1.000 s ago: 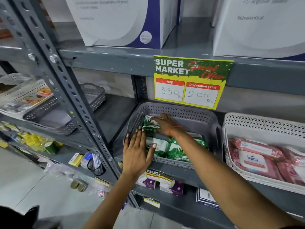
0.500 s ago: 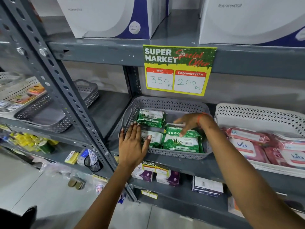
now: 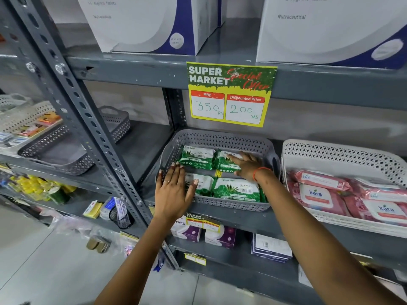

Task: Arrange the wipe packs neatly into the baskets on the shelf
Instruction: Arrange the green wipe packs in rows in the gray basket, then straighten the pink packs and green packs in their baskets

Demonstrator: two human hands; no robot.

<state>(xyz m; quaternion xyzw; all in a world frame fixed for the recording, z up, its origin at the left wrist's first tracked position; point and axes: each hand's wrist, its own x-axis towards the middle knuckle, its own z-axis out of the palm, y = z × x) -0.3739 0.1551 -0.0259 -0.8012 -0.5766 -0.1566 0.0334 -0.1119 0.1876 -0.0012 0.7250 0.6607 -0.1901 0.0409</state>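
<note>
A grey perforated basket (image 3: 220, 139) stands on the middle shelf and holds several green-and-white wipe packs in two rows. My right hand (image 3: 246, 165) lies flat, fingers spread, on the back right green pack (image 3: 224, 164). The back left green pack (image 3: 197, 158) lies beside it. My left hand (image 3: 172, 194) rests open against the basket's front left corner, partly covering the front left green pack (image 3: 203, 183). The front right green pack (image 3: 236, 190) is fully in view. To the right, a white basket (image 3: 343, 155) holds pink wipe packs (image 3: 317, 195).
A yellow price sign (image 3: 230, 93) hangs from the shelf above the grey basket. Large white boxes (image 3: 143, 23) sit on the top shelf. An empty dark basket (image 3: 66, 150) stands on the left shelf behind a slanted steel upright (image 3: 88, 119). Small boxes (image 3: 187, 230) sit on the shelf below.
My right hand moved from the back left pack across to the right and now presses on the back right pack. The packs now lie in two rows. My left hand stayed at the front left corner.
</note>
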